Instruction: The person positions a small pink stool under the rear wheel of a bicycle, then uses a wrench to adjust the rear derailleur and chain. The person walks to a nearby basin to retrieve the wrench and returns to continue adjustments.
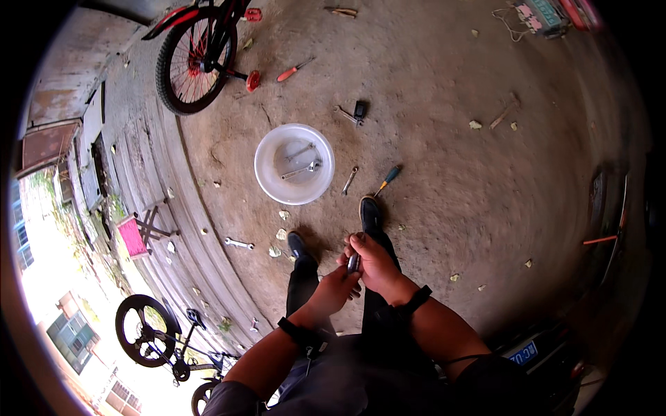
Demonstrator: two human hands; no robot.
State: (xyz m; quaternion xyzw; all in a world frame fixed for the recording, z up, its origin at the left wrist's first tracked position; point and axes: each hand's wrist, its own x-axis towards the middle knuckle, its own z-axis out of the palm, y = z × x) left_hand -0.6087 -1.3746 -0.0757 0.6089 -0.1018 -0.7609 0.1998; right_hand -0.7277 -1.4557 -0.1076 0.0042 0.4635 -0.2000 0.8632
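In front of my legs, both hands come together around a small dark, shiny metal piece (354, 263). My left hand (333, 291) pinches its lower end, while the closed fingers of my right hand (374, 265) wrap its upper part. Its exact kind is hidden by the fingers. Beyond my feet stands a round white plastic basin (295, 127), with an adjustable wrench (298, 171) lying inside among water or shine. To the right of the basin lie a small wrench (349, 181) and a screwdriver (389, 179) with a dark green handle, close to my right shoe.
An open-end wrench (239, 243) lies left of my left shoe. Farther off are a black object (360, 110) beside a wrench, a red-handled screwdriver (294, 70) and a bicycle wheel (195, 64). A folding stool (134, 236) and another bicycle (182, 357) stand at left.
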